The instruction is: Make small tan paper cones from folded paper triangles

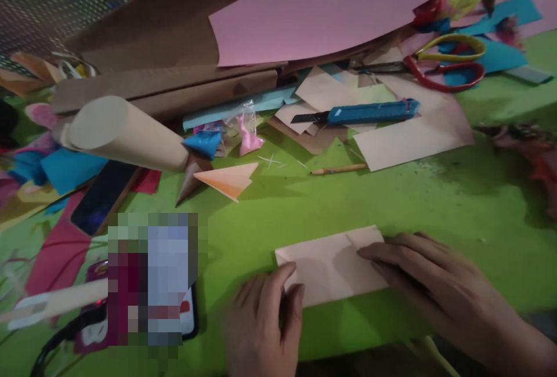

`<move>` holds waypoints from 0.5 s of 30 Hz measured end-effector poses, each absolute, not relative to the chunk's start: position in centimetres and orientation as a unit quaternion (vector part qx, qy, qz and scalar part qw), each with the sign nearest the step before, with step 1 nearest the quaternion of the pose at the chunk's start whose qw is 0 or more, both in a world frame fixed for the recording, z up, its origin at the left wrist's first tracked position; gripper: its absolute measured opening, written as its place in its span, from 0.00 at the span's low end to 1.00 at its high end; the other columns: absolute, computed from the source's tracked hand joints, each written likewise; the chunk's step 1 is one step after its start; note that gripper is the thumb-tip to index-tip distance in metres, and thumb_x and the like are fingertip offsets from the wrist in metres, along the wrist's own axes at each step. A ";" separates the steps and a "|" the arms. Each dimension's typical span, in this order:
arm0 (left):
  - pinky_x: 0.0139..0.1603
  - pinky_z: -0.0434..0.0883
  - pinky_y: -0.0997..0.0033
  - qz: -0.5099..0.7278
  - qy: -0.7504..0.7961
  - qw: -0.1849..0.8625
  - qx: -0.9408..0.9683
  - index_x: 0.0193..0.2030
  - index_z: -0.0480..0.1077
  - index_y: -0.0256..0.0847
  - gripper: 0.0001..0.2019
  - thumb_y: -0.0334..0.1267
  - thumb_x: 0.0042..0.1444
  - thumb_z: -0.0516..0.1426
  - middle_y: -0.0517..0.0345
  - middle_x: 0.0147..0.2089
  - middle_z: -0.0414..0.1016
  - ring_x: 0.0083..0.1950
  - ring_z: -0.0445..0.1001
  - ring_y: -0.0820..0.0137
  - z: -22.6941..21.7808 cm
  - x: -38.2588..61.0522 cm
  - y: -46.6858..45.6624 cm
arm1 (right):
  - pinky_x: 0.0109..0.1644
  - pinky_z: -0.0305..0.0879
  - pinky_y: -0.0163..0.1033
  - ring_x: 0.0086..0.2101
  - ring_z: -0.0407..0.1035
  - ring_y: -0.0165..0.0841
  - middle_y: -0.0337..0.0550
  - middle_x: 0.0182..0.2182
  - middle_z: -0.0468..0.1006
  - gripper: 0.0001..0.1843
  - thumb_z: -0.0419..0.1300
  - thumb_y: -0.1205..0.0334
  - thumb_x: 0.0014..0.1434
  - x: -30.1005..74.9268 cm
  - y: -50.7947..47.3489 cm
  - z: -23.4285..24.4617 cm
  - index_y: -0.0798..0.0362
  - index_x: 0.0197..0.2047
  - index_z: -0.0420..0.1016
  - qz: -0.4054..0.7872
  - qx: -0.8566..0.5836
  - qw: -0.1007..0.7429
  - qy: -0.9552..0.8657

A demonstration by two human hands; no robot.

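I am looking down at a green desk (237, 229), where a folded piece of pale paper (326, 269) is lying flat toward the near edge, between the two hands. The left hand (267, 319) is resting at the paper's left end, its fingers curling inward, with index finger and thumb touching the paper and only a small gap showing between them. The right hand (448, 296) is reaching over the opposite end, its fingers lying long and close together, with the index fingertip resting on the paper. Because the fingers are hiding the ends of the sheet, I am not able to tell whether either hand is gripping it or simply pressing it down.

Beyond the paper, toward the middle of the desk, a pencil (338, 169) is lying with one end against a larger pale sheet (415, 139). A blue utility knife (372, 112) is resting on paper pieces behind it, blade pointing left. Scissors (412, 69) with red and yellow handles are lying farther back on the right. A folded peach paper (227, 181) is sitting left of the pencil, just beside a pale paper roll (143, 139). Near the desk's far edge, a large pink sheet (322, 11) is leaning over brown card (152, 29).
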State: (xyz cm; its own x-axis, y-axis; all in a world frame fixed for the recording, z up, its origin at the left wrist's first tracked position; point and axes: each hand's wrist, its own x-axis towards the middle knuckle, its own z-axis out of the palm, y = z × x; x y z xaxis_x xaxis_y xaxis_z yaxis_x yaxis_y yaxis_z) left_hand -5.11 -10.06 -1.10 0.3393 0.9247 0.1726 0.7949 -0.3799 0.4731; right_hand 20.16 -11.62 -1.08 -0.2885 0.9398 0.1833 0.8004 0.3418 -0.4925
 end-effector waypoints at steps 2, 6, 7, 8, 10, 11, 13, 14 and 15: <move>0.30 0.69 0.70 0.207 0.532 0.158 0.806 0.48 0.71 0.43 0.08 0.37 0.69 0.52 0.59 0.30 0.76 0.30 0.75 0.69 -1.1 -5.2 -10.0 | 0.37 0.71 0.38 0.34 0.77 0.33 0.44 0.37 0.82 0.12 0.49 0.66 0.71 20.1 -11.5 -0.9 0.50 0.50 0.72 0.158 -0.555 0.224 -0.785; 0.28 0.69 0.72 0.199 0.531 0.155 0.809 0.48 0.71 0.43 0.08 0.39 0.69 0.52 0.59 0.30 0.76 0.29 0.75 0.71 -1.1 -5.2 -9.9 | 0.36 0.71 0.38 0.33 0.77 0.33 0.43 0.36 0.82 0.12 0.49 0.67 0.70 20.0 -11.5 -0.8 0.50 0.48 0.73 0.163 -0.562 0.231 -0.778; 0.28 0.69 0.73 0.199 0.530 0.155 0.810 0.48 0.71 0.43 0.08 0.39 0.69 0.52 0.59 0.30 0.76 0.29 0.75 0.71 -1.0 -5.2 -9.9 | 0.36 0.71 0.38 0.33 0.77 0.33 0.43 0.36 0.82 0.12 0.50 0.67 0.70 20.0 -11.5 -0.7 0.51 0.48 0.73 0.165 -0.562 0.231 -0.777; 0.28 0.69 0.73 0.199 0.529 0.154 0.811 0.48 0.71 0.42 0.08 0.39 0.69 0.52 0.59 0.30 0.76 0.29 0.75 0.71 -1.0 -5.2 -9.9 | 0.36 0.70 0.38 0.33 0.76 0.33 0.43 0.36 0.82 0.11 0.50 0.67 0.70 19.9 -11.5 -0.8 0.51 0.47 0.73 0.165 -0.563 0.231 -0.776; 0.28 0.70 0.73 0.201 0.526 0.154 0.812 0.48 0.72 0.42 0.08 0.38 0.69 0.53 0.59 0.29 0.76 0.28 0.75 0.71 -1.0 -5.2 -9.8 | 0.36 0.70 0.38 0.32 0.76 0.33 0.43 0.36 0.82 0.11 0.50 0.67 0.70 19.9 -11.5 -0.8 0.51 0.47 0.73 0.161 -0.565 0.228 -0.776; 0.28 0.70 0.73 0.201 0.524 0.154 0.813 0.48 0.72 0.42 0.08 0.38 0.69 0.53 0.59 0.29 0.76 0.28 0.75 0.71 -1.0 -5.2 -9.8 | 0.36 0.70 0.38 0.32 0.76 0.33 0.43 0.36 0.82 0.11 0.50 0.66 0.70 19.9 -11.5 -0.8 0.51 0.47 0.73 0.159 -0.565 0.226 -0.777; 0.28 0.70 0.73 0.199 0.524 0.154 0.814 0.48 0.72 0.42 0.08 0.38 0.69 0.52 0.59 0.28 0.76 0.27 0.75 0.71 -1.0 -5.2 -9.7 | 0.36 0.69 0.38 0.32 0.76 0.32 0.42 0.36 0.81 0.11 0.49 0.66 0.71 19.9 -11.4 -0.8 0.51 0.47 0.72 0.159 -0.566 0.220 -0.779; 0.27 0.69 0.73 0.197 0.524 0.153 0.814 0.48 0.72 0.42 0.08 0.39 0.69 0.52 0.59 0.28 0.76 0.27 0.75 0.71 -1.0 -5.2 -9.7 | 0.36 0.69 0.37 0.32 0.76 0.31 0.42 0.36 0.81 0.11 0.49 0.66 0.71 19.9 -11.4 -0.8 0.51 0.47 0.72 0.159 -0.566 0.218 -0.779; 0.27 0.69 0.73 0.195 0.525 0.151 0.815 0.47 0.72 0.42 0.08 0.39 0.70 0.52 0.59 0.28 0.76 0.27 0.75 0.71 -1.0 -5.2 -9.7 | 0.36 0.69 0.37 0.32 0.76 0.31 0.42 0.36 0.81 0.11 0.49 0.66 0.71 19.9 -11.3 -0.8 0.51 0.47 0.72 0.160 -0.566 0.217 -0.779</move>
State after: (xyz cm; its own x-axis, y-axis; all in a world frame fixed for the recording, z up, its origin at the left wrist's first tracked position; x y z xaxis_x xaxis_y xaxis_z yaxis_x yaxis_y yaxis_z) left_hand -5.20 -9.71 -0.99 0.3734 0.9139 0.1593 0.7961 -0.4038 0.4507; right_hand 19.91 -11.34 -0.78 -0.2653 0.9514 0.1564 0.8125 0.3079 -0.4950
